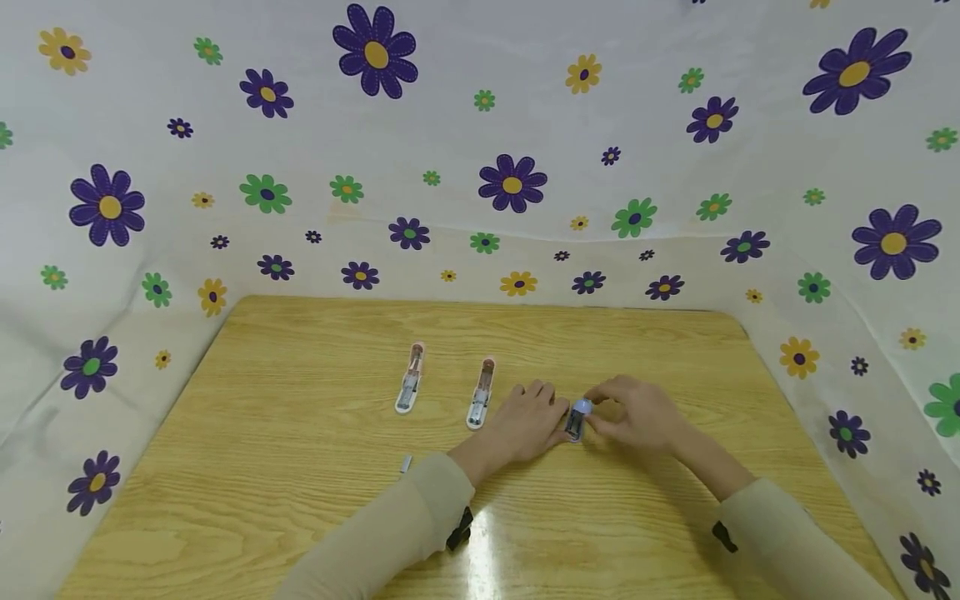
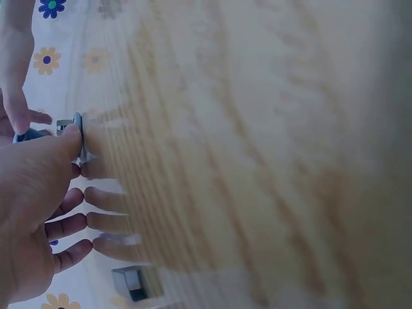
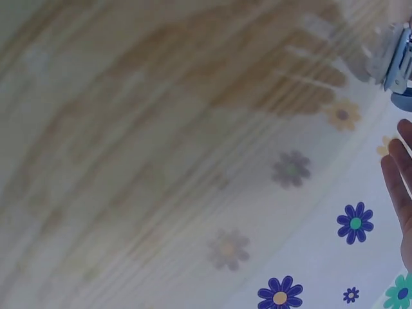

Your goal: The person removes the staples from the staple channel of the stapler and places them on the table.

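A small light-blue stapler (image 1: 575, 425) sits on the table with its rounded blue top raised from the base and metal parts showing. My left hand (image 1: 525, 421) holds its near left side between thumb and index finger, the other fingertips resting on the tabletop. On the opposite side, my right hand (image 1: 636, 412) pinches the raised blue top with its fingertips. Seen from the left wrist, the stapler's base (image 2: 78, 138) lies flat on the wood under the left thumb. At the right wrist view's edge, the blue stapler (image 3: 398, 67) is partly cut off.
Two slim pink-and-clear staplers (image 1: 480, 400) lie left of the hands, one further left (image 1: 408, 387). Near the left sleeve is a small grey metal strip (image 1: 406, 463), like staples. A flowered cloth (image 1: 450, 150) surrounds the wooden table (image 1: 300, 400).
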A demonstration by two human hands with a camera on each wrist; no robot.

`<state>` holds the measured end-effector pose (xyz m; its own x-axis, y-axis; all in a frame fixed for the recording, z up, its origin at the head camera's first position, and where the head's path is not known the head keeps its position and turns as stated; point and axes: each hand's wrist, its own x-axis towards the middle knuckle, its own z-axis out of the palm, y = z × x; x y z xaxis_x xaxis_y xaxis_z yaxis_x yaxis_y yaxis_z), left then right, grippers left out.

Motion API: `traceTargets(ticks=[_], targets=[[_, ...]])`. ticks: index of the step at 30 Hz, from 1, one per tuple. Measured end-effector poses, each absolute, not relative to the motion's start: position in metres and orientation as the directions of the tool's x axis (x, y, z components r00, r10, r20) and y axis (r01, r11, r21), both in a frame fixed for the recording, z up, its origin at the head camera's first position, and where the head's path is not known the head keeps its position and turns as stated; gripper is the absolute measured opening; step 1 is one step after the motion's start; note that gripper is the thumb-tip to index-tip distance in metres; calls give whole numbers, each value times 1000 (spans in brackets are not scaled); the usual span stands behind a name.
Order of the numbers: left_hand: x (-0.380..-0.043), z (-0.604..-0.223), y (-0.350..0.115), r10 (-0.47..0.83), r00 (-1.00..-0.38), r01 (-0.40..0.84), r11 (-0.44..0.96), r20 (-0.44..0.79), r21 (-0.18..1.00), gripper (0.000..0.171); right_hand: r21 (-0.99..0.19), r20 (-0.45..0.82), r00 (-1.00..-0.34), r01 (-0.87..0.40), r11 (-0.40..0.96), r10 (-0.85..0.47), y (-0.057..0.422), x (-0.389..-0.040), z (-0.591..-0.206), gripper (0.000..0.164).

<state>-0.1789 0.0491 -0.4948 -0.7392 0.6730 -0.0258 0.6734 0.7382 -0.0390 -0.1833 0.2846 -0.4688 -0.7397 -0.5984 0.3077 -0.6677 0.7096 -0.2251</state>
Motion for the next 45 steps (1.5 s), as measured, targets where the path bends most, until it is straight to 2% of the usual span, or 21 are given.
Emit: traceTargets(ticks=[6, 12, 16, 23, 34, 41, 45], targets=[[-181, -495, 51, 667, -745, 667, 744, -31, -24, 53, -197, 425, -710, -678, 708, -562, 288, -190, -464, 23], [-181, -494, 51, 665, -745, 666, 745, -38, -21, 49, -190, 436, -706, -678, 710, -558, 288, -198, -462, 17], [-181, -494, 52, 667, -744, 668, 744, -36, -14, 49, -201, 373, -743, -649, 734, -555, 289, -202, -465, 11], [-180, -494, 53, 668, -744, 669, 743, -33, -20, 50, -225, 282, -791, -605, 764, -543, 287, -202, -469, 11], [-180, -492, 53, 664, -747, 665, 746, -39, -29, 51, -464, 91, -884, -446, 766, -459, 281, -199, -449, 8], [-180, -492, 53, 659, -750, 661, 750, -55, -22, 53, -574, -123, -866, -336, 747, -484, 275, -201, -444, 9], [-179, -490, 53, 658, -750, 661, 750, -61, -28, 54, -582, -151, -848, -339, 739, -508, 271, -200, -448, 10]])
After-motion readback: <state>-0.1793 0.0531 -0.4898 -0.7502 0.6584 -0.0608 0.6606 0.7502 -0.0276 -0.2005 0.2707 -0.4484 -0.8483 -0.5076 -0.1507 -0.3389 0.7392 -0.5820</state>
